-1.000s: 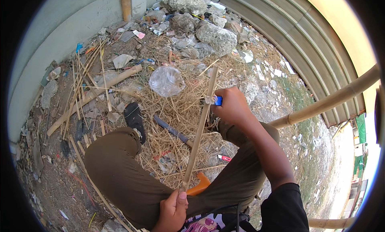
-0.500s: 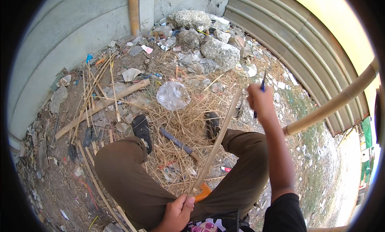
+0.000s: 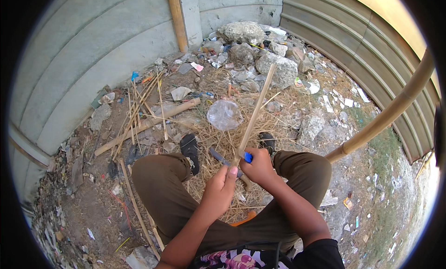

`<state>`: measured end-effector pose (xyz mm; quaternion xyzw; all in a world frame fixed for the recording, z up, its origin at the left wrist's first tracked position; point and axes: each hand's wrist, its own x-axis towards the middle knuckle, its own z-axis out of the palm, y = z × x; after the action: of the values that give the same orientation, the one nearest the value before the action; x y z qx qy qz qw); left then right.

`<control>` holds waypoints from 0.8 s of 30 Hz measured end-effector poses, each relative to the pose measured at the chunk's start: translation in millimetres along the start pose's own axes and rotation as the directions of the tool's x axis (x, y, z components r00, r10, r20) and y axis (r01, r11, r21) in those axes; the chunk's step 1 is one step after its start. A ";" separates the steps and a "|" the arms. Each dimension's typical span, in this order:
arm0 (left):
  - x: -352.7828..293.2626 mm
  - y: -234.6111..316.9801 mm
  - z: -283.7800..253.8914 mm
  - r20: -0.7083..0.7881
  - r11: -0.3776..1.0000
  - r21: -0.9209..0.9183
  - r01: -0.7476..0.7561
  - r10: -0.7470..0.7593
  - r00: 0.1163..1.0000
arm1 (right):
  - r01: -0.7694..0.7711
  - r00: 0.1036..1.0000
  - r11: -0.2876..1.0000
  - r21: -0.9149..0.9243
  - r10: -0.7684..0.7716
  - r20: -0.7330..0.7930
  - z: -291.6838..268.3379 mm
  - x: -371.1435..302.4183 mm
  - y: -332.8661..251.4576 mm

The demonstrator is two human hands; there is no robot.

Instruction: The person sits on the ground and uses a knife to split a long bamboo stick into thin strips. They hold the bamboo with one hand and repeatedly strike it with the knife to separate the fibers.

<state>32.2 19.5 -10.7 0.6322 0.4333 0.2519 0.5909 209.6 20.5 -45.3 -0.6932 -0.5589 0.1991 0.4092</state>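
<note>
My left hand (image 3: pixel 219 190) is closed round the lower end of a split bamboo strip (image 3: pixel 258 108), which tilts up and away between my knees. Close beside it, my right hand (image 3: pixel 261 169) grips a blue-handled knife (image 3: pixel 248 157) near the strip's lower part. The knife's blade is mostly hidden, so I cannot tell how deep it sits against the bamboo. Beneath my hands a machete (image 3: pixel 217 154) with a dark blade and wooden handle lies on the straw, partly covered. An orange curved thing (image 3: pixel 245 218) lies between my thighs.
Thin bamboo sticks (image 3: pixel 139 108) lie across a thick bamboo pole (image 3: pixel 153 122) at left. A clear plastic bag (image 3: pixel 224 114) rests on the straw ahead. Rocks (image 3: pixel 277 70) and litter stand by the concrete wall (image 3: pixel 102 55). Another bamboo pole (image 3: pixel 381 120) slants in at right.
My right hand has come down and left from its raised place, bringing the knife to the strip. My left hand and the strip have moved up and forward. The view has shifted.
</note>
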 end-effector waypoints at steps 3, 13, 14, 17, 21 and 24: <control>1.2 -1.1 9.9 -0.046 0.993 0.112 -0.043 0.048 0.998 | -0.014 0.995 0.999 -0.048 0.018 0.096 0.6 -3.6 5.0; -5.0 2.7 16.1 -0.118 0.922 0.373 -0.099 0.153 0.981 | 0.018 0.998 0.976 -0.218 -0.005 0.060 -1.1 12.7 12.8; -5.1 3.4 15.8 -0.130 0.926 0.365 -0.100 0.157 0.979 | 0.024 0.998 0.976 -0.218 -0.010 0.066 -1.2 14.8 12.2; -5.7 2.7 16.1 -0.152 0.930 0.354 -0.099 0.161 0.975 | 0.041 0.998 0.975 -0.216 -0.030 0.055 -2.8 18.5 9.6; -7.0 0.2 13.0 -0.159 0.904 0.404 -0.138 0.218 0.963 | 0.065 0.998 0.979 -0.194 -0.068 -0.010 -3.8 20.9 4.9; -9.5 -1.2 17.7 -0.165 0.914 0.373 -0.163 0.238 0.957 | 0.052 0.993 0.985 -0.165 -0.068 -0.092 -1.6 23.4 14.1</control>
<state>41.8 2.0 -13.1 0.7400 0.4632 0.2934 0.3896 226.3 41.3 -51.3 -0.7162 -0.5732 0.1064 0.3837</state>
